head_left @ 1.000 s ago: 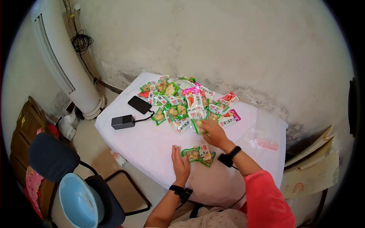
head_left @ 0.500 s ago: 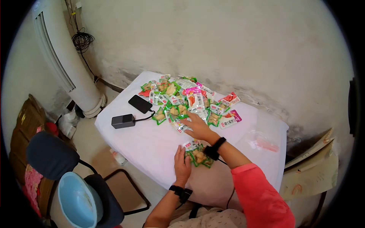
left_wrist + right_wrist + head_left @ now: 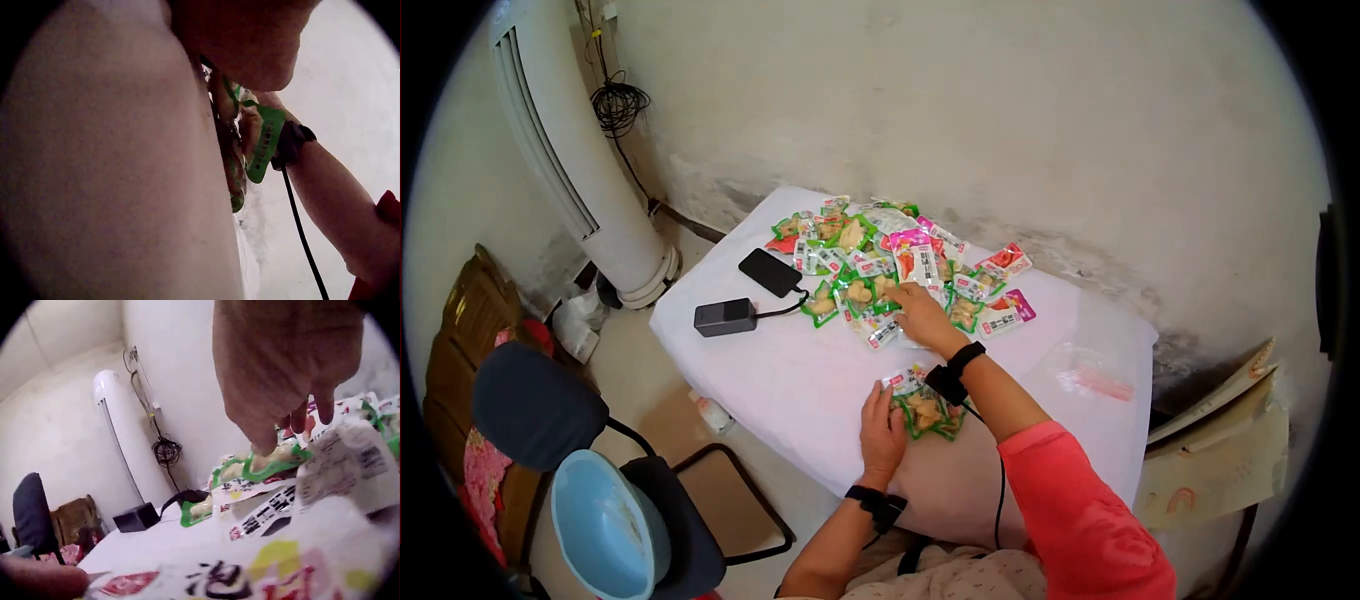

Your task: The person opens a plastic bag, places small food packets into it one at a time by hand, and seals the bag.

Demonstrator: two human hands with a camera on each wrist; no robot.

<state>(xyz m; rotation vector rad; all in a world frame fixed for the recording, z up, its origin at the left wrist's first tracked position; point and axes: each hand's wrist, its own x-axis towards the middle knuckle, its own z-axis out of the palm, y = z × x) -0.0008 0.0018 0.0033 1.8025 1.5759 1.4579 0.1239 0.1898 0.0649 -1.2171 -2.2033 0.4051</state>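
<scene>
Snack packets point(image 3: 915, 262) lie heaped on a white-covered table point(image 3: 790, 380) beside a stained wall point(image 3: 1020, 120).
Left hand point(image 3: 882, 435), fingers extended, rests beside a small packet pile point(image 3: 922, 412); right hand point(image 3: 925, 318) touches the heap, whether pinching I cannot tell.

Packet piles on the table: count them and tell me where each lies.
2: a large packet heap near the wall, partly under the right hand, and a small pile beside the left hand. Some packets may be hidden underneath.

In the corner I saw a tall white air conditioner point(image 3: 565, 150) near coiled cable point(image 3: 619, 108); a blue basin point(image 3: 590, 515) sat on a chair point(image 3: 540, 408), and a black phone point(image 3: 769, 272) lay near a dark box point(image 3: 725, 317).
</scene>
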